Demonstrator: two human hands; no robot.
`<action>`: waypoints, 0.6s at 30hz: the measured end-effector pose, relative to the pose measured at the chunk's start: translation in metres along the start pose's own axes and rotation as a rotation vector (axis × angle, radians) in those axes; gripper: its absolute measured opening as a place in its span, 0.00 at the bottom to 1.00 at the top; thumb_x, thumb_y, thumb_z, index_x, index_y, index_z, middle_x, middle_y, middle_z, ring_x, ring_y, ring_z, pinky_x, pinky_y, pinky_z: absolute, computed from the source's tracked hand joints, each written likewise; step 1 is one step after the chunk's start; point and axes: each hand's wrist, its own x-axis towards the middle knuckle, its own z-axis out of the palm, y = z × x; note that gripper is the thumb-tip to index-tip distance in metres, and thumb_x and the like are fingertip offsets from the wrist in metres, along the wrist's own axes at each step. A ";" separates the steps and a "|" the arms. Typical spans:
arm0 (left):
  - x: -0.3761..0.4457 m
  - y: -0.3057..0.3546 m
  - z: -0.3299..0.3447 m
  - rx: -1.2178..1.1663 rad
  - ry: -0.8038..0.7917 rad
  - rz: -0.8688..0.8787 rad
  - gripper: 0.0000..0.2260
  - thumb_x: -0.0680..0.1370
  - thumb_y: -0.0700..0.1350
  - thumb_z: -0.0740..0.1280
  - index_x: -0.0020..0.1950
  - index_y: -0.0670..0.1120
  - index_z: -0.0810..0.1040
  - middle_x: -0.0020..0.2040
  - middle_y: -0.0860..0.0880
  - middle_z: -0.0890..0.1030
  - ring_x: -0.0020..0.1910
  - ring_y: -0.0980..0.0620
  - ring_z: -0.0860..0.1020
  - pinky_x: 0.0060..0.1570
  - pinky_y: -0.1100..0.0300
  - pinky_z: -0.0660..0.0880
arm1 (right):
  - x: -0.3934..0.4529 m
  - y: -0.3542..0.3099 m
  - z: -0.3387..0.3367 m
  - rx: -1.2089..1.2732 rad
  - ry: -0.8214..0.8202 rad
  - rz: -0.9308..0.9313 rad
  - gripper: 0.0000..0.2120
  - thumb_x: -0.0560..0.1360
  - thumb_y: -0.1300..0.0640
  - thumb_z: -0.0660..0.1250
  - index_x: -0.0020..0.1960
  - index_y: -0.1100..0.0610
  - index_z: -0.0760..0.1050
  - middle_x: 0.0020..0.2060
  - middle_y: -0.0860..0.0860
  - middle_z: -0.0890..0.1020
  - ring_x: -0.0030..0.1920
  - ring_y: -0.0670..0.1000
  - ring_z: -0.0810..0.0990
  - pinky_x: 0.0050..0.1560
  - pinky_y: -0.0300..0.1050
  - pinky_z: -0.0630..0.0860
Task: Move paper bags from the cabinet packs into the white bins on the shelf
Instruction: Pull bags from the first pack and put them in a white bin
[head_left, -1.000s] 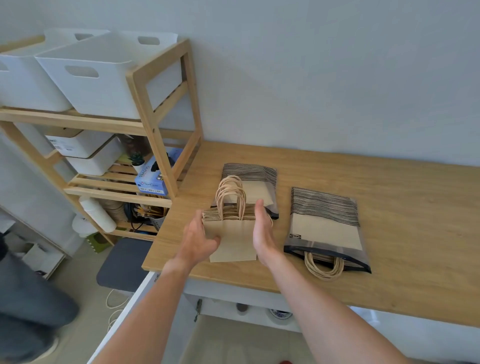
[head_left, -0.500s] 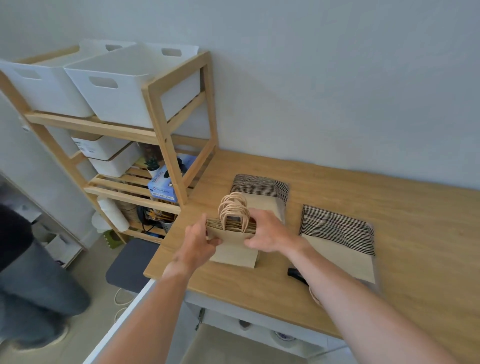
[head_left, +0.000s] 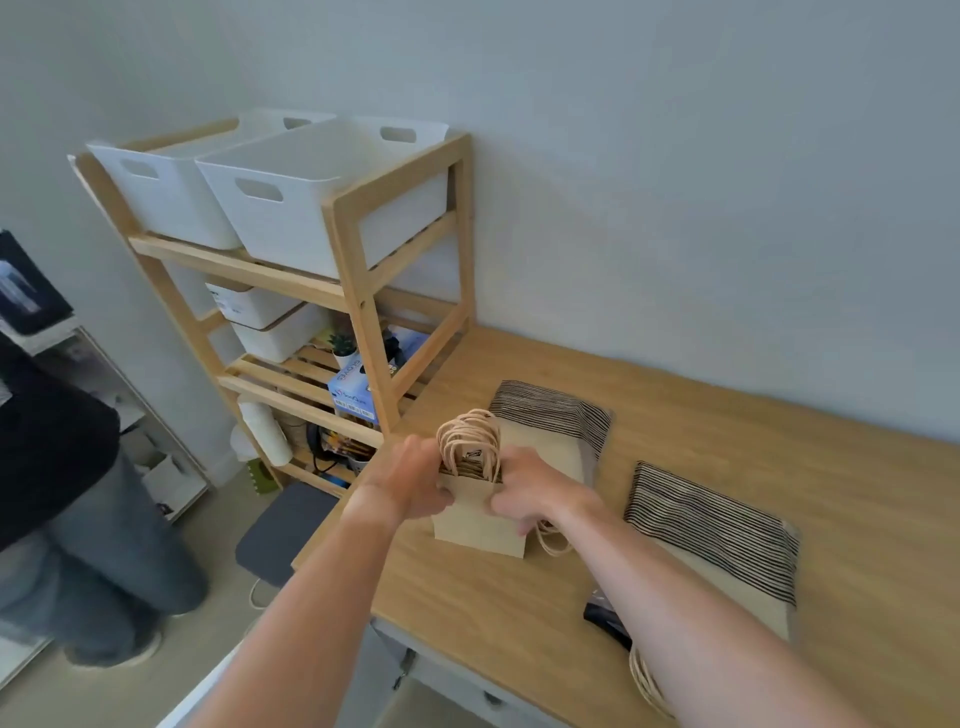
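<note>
A stack of small flat brown paper bags with looped twisted-paper handles (head_left: 480, 519) is being gripped on both sides, standing upright with its handles arching above the grip. Behind the grip, a striped brown-and-black pack of bags (head_left: 558, 428) is lying flat; a second such pack (head_left: 719, 540) is lying right of it. Two white rectangular plastic bins (head_left: 291, 208) are sitting side by side up and left of the grip.

It looked like a home storage corner: a wooden shelf unit (head_left: 358, 291) carried white bins (head_left: 291, 208), a small potted plant (head_left: 343, 345) and household supplies, beside a wooden-topped cabinet (head_left: 675, 467).
</note>
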 end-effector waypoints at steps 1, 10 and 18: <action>0.001 0.004 -0.006 -0.003 -0.034 -0.010 0.19 0.62 0.54 0.70 0.51 0.53 0.79 0.47 0.53 0.81 0.47 0.49 0.82 0.46 0.52 0.81 | 0.002 -0.003 -0.004 -0.001 -0.020 0.005 0.19 0.70 0.59 0.66 0.60 0.51 0.76 0.54 0.51 0.79 0.40 0.56 0.86 0.41 0.55 0.85; 0.068 0.055 -0.202 -0.132 -0.129 0.003 0.18 0.71 0.46 0.76 0.55 0.45 0.73 0.37 0.45 0.83 0.29 0.49 0.84 0.36 0.50 0.84 | 0.019 -0.092 -0.194 0.049 -0.016 0.085 0.23 0.71 0.65 0.76 0.64 0.58 0.74 0.63 0.54 0.77 0.60 0.58 0.79 0.49 0.55 0.84; 0.165 0.018 -0.378 -0.233 0.448 0.163 0.09 0.67 0.44 0.69 0.47 0.48 0.78 0.43 0.48 0.81 0.41 0.47 0.82 0.46 0.48 0.82 | 0.052 -0.234 -0.353 -0.271 0.506 -0.083 0.16 0.64 0.57 0.68 0.52 0.58 0.80 0.49 0.56 0.83 0.49 0.57 0.84 0.46 0.46 0.82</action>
